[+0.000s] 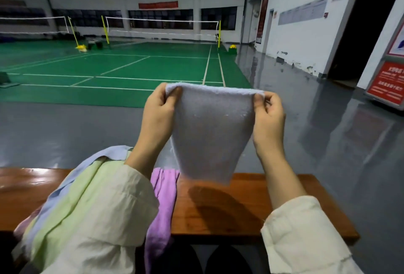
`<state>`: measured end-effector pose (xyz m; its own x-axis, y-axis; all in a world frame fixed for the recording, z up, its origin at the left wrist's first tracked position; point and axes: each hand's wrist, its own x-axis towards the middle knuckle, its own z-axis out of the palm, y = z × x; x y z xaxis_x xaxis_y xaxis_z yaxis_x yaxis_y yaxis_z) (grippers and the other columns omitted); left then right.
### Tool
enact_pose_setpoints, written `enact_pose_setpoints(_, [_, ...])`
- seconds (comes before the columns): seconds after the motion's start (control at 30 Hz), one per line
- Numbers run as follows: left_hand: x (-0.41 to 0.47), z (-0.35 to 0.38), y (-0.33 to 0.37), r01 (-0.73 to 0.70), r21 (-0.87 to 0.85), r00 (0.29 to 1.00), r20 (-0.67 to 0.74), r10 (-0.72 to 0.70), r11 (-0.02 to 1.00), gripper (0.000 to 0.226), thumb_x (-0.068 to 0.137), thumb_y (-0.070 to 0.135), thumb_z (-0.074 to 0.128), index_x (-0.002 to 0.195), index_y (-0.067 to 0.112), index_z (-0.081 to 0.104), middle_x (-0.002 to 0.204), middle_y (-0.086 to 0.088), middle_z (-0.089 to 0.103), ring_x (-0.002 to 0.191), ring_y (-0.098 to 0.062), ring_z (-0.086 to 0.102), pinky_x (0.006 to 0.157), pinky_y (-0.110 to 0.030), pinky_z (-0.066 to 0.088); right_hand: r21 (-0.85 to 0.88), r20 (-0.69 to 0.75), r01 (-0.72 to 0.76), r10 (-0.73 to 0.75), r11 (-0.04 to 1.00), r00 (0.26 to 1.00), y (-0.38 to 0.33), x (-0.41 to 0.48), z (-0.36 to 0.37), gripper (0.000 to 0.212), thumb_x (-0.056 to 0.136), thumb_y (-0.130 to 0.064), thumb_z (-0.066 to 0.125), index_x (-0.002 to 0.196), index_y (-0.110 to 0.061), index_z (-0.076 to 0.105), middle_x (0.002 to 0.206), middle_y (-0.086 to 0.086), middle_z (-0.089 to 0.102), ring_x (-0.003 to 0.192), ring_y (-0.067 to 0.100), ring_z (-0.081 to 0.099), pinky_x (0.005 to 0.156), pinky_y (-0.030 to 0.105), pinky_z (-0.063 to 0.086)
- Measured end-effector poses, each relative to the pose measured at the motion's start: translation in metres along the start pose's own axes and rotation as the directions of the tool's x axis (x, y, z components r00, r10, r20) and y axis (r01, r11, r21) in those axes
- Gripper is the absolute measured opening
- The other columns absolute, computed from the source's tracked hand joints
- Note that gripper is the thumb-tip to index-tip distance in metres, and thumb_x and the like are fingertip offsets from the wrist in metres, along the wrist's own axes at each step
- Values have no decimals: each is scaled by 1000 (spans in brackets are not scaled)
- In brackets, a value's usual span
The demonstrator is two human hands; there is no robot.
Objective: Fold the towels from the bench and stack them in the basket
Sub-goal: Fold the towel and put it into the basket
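A pale towel (209, 129) hangs in the air above the wooden desk (229, 210), stretched between both hands. The left hand (158, 112) pinches its top left corner, the right hand (270, 118) its top right. Green, blue and purple towels (162, 203) lie heaped on the desk to the left.

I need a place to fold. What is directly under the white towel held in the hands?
Below the white towel is bare brown bench with the towel's shadow; a purple towel lies just to its left. The bench's rear edge behind the cloth is covered.
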<state>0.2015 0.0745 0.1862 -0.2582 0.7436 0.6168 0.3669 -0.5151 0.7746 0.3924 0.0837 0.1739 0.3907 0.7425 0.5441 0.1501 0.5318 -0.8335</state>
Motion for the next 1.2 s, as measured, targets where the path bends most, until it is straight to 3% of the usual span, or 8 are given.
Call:
enact_pose_setpoints(0.23, [-119,-8,-86,208,-26,976,70,-206,978,27,97,14,52,71,22,54,66,16,53,66,2,44,61,-17,35,-7,79,-246,246,969,966,99,-110,-23,14,99,-18,48,88,-26,52,84,-2,57,78,5,51,67,15,40])
enact_pose_setpoints(0.33, [-166,-9,-131,311,62,944,95,-316,948,19,94,27,51,77,26,59,72,16,58,72,3,46,68,-18,37,-56,114,-320,325,946,939,136,-150,-32,15,98,-14,49,88,-24,53,85,4,55,79,7,50,72,22,39])
enact_pose_setpoints(0.43, [-192,-8,-146,375,126,922,49,-384,918,15,90,36,50,77,32,56,68,15,57,66,3,45,65,-23,35,-57,113,-367,371,928,922,151,-175,-37,16,98,-12,48,87,-22,52,82,-5,55,72,-1,49,67,13,38])
enact_pose_setpoints(0.63, [-204,-1,-150,404,276,909,-11,-417,872,14,96,35,48,90,25,55,68,2,57,68,-25,55,62,-44,46,-124,52,-398,407,909,912,167,-194,-32,18,100,-14,45,86,-27,47,81,-9,53,72,3,47,66,18,38])
enact_pose_setpoints(0.8, [-200,4,-174,436,325,881,35,-471,839,26,96,25,53,72,20,44,63,8,51,64,-16,45,62,-30,25,-184,47,-438,453,880,890,190,-186,-26,6,99,-18,46,96,-16,50,84,-9,56,75,2,50,64,11,38])
enact_pose_setpoints(0.93, [-185,3,-203,458,322,840,148,-522,829,27,91,28,62,71,10,60,61,5,57,57,-1,44,57,-28,31,-206,32,-481,497,852,867,213,-174,-19,7,99,-20,47,93,-21,50,83,-8,56,75,6,50,64,15,40])
enact_pose_setpoints(1.03, [-169,5,-223,509,274,782,249,-571,816,30,90,30,62,79,3,65,68,0,60,67,-6,47,59,-29,37,-243,28,-480,500,843,865,233,-161,-8,7,99,-24,48,92,-24,49,87,-6,57,80,10,53,72,26,43])
enact_pose_setpoints(1.2, [-137,24,-244,406,369,853,175,-491,836,26,93,25,57,74,10,50,64,5,45,55,0,36,56,-17,31,-318,62,-431,473,844,879,259,-140,15,9,99,-27,47,94,-20,49,75,-13,50,64,-1,44,65,26,39])
